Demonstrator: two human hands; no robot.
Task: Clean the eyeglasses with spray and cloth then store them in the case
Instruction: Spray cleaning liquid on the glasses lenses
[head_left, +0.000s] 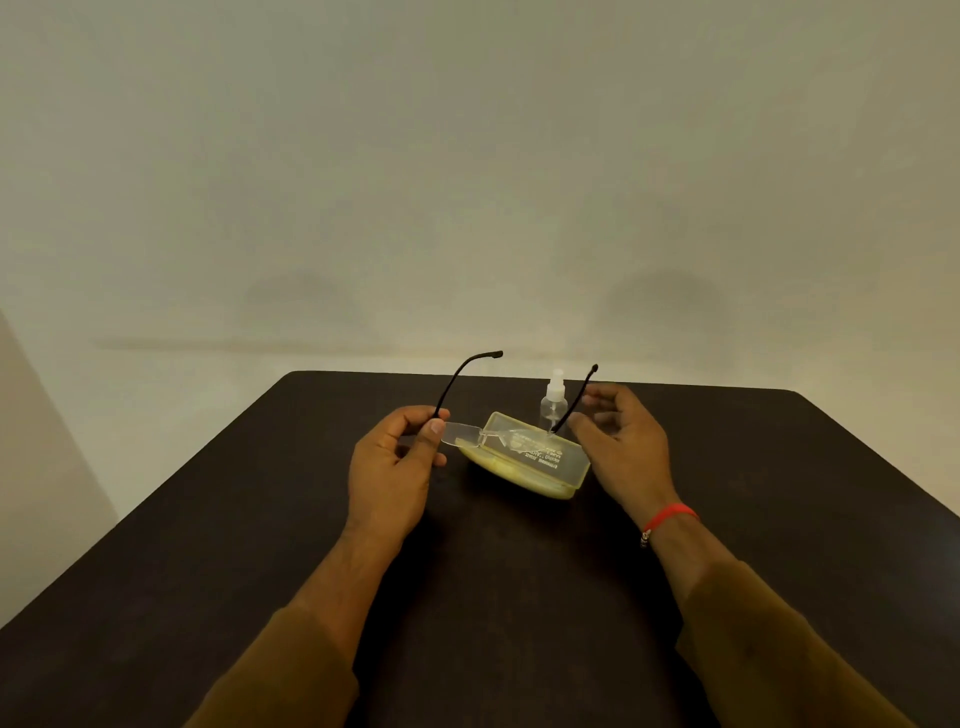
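Rimless eyeglasses (462, 434) with clear lenses and thin black temples hang above the table, both temples unfolded and pointing away from me. My left hand (400, 467) pinches the left hinge corner between thumb and fingers. My right hand (621, 441) is beside the right temple, fingers spread and curled near it; whether it touches the temple is unclear. Under the glasses lies a translucent yellow case (540, 470), lid shut, with white print on top. A small clear spray bottle (553, 402) stands upright just behind the case. No cloth is visible.
A dark brown table (260, 545) fills the lower view, its far edge just behind the bottle. A plain pale wall rises beyond. My right wrist carries a red thread band (670, 517).
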